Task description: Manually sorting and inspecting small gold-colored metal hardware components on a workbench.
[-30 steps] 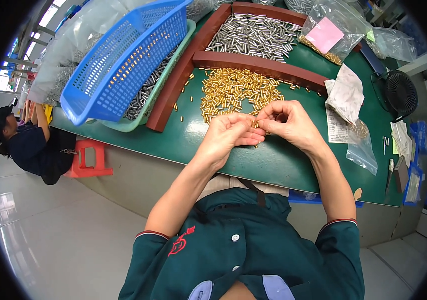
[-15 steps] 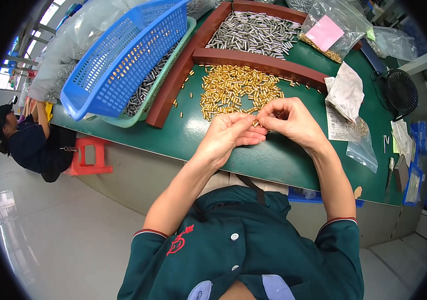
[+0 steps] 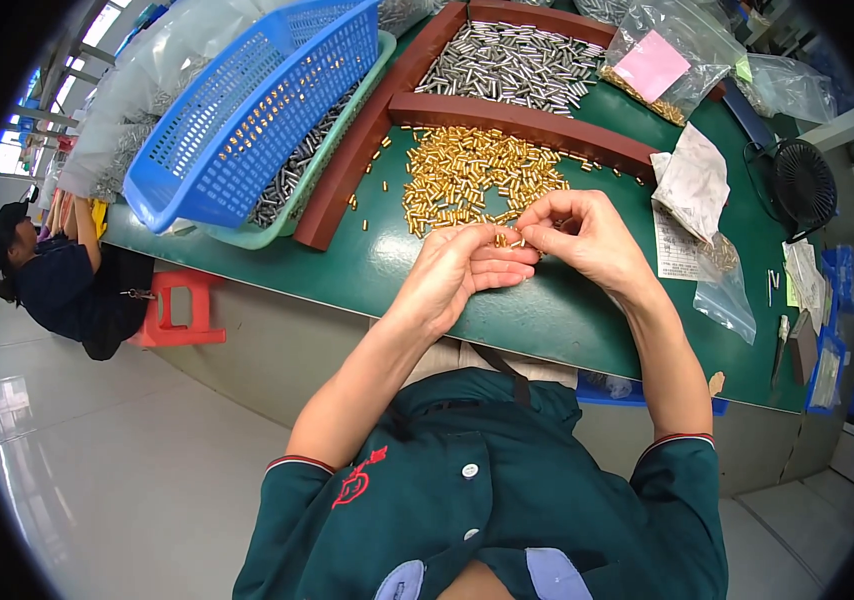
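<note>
Small gold metal sleeves (image 3: 477, 165) lie in a loose pile on the green table (image 3: 347, 270). At the pile's near edge my two hands meet. My left hand (image 3: 462, 270) is palm up, its thumb and fingers closed on small gold sleeves (image 3: 505, 240). My right hand (image 3: 582, 240) pinches at the same spot with thumb and forefinger; a gold sleeve shows at its fingertips, partly hidden. Behind the gold pile, silver metal pins (image 3: 512, 65) fill a space framed by dark red bars (image 3: 527, 130).
A blue basket (image 3: 182, 150) leans in a green tray (image 3: 292, 205) of dark pins at the left. To the right are a clear bag (image 3: 672, 60) with a pink slip, crumpled paper (image 3: 692, 185) and a black fan (image 3: 802, 185). Another person (image 3: 57, 270) sits at far left near a red stool (image 3: 182, 310).
My left thumb has drawn back slightly, so more of the gold sleeves show between the hands. Both hands stay in nearly the same place.
</note>
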Motion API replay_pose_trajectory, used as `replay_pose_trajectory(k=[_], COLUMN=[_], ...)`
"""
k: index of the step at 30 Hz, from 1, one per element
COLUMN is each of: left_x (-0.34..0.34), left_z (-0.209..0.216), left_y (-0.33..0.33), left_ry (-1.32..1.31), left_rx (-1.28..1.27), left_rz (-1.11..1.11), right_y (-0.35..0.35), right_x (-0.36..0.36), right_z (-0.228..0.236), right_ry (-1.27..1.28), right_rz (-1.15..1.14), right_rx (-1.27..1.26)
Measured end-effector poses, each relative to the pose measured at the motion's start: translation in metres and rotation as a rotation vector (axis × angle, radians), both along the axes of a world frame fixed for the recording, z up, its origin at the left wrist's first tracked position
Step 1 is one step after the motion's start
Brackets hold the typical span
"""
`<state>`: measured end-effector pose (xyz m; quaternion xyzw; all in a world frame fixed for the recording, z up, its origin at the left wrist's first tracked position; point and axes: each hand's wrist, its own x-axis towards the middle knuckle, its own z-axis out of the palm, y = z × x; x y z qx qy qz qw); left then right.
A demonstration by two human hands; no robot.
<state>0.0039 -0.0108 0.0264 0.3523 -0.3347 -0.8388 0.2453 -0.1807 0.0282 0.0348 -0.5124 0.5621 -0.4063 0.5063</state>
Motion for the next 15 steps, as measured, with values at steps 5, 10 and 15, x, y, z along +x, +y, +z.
replay_pose_trajectory(k=[5, 10, 15], left_x=[-0.0010, -0.0015, -0.0023], left_z=[0.0038, 0.0030, 0.0038], left_y=[0.0017, 0.0014, 0.0020], left_ry=[-0.043, -0.042, -0.042], left_rx=[-0.010, -0.009, 0.007], left_rz=[0.008, 0.001, 0.005], right_y=[0.0009, 0.0012, 0.0012], right_x=[0.0007, 0.0018, 0.0016], right_z=[0.0071, 0.0090, 0.0077], right_ry=[0.007, 0.061, 0.081], right_rz=[-0.010, -0.010, -0.020], right_rx=[0.021, -0.013, -0.028])
